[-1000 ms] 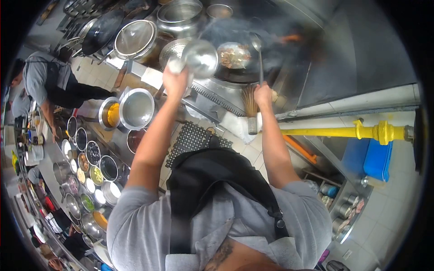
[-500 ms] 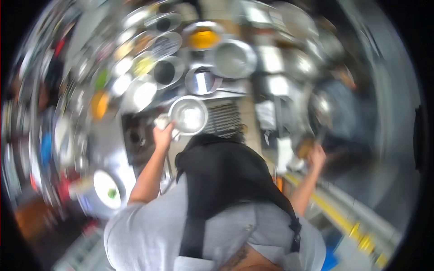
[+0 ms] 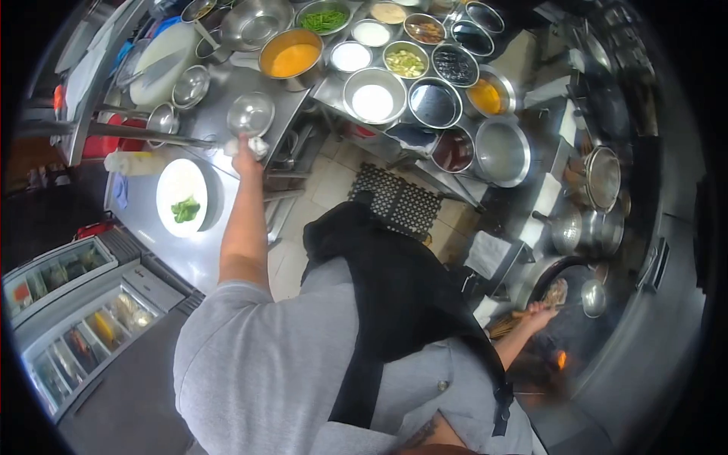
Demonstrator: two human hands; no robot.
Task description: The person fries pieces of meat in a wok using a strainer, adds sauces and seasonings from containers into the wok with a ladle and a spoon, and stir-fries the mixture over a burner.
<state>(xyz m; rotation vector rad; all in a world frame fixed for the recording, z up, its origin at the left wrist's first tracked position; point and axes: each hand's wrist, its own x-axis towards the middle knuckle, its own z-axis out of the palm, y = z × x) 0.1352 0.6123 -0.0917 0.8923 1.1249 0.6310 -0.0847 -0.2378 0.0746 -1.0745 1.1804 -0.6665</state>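
From where I stand, the cook's 2 arms are spread wide apart. At the left of the frame, the left hand point(image 3: 246, 161) is closed on the near rim of a shiny, round steel bowl point(image 3: 251, 112), with a crumpled white cloth point(image 3: 258, 148) bunched in the grip. The bowl is at the brushed steel counter point(image 3: 163, 249); I can't tell whether it touches the surface or is held just above it. Near that hand, on the counter, is a white oval plate point(image 3: 178, 171) with bright green leaves point(image 3: 185, 209) on it.

Over at the lower right, the right hand point(image 3: 540, 315) has its fingers folded around the handle of a long steel ladle point(image 3: 594, 298). The ladle's round end is over the far side of a dark, wide wok point(image 3: 543, 292), which has browned food pieces point(image 3: 557, 292) in it. Just below, an orange flame point(image 3: 562, 359) shows.

Along the top of the frame stand a steel pot of orange liquid point(image 3: 294, 61), a steel bowl of chopped greens point(image 3: 323, 20) and a round tub of yellow-green pieces point(image 3: 405, 61). A black perforated mat point(image 3: 398, 197) lies on the floor near the middle.
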